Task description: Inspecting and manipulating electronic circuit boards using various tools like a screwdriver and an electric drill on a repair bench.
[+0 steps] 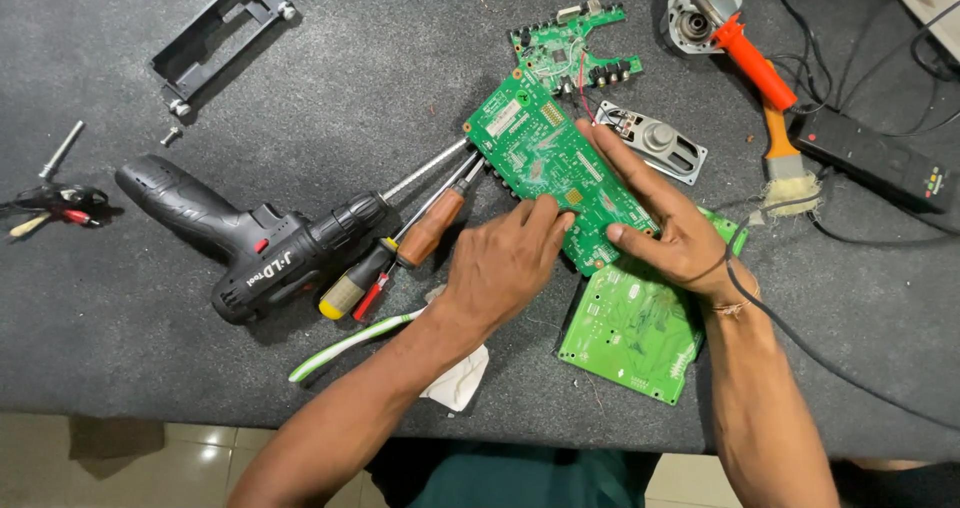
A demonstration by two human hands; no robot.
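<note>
Left hand [505, 258]: I see it pressed palm-down on the near edge of the large green circuit board [545, 158], fingers spread flat, gripping nothing else.
Right hand [655, 218]: laid over the same board from 3 o'clock, fingers stretched along its top, thumb at the edge; it steadies the board rather than clenching.
Board in hand: at the middle of the surface [300, 68], lying tilted, its far corner pointing to 11 o'clock, partly over a second board.
Progress, as I judge it: the boards are already out of any housing and laid bare; no tool is in either hand, so the handling of this board looks mid-way, with the tools set aside.
Circuit boards: three — the held one, a lower green board [630, 333] at 5 o'clock of it, a small notched board [570, 43] at 12 o'clock.
Screwdrivers: at least two [425, 233], lying at 9 o'clock beside the black cordless drill [250, 243].
Drill: one.
Toothbrush [350, 343]: one, green and white, at 7 o'clock.
Soldering iron [750, 58]: one, orange grip, at 1 o'clock.
Brush [785, 168]: one, at 3 o'clock.
Speaker [655, 143]: one, just beyond my right fingers.
Black bracket [215, 33]: one, at 10 o'clock.
</note>
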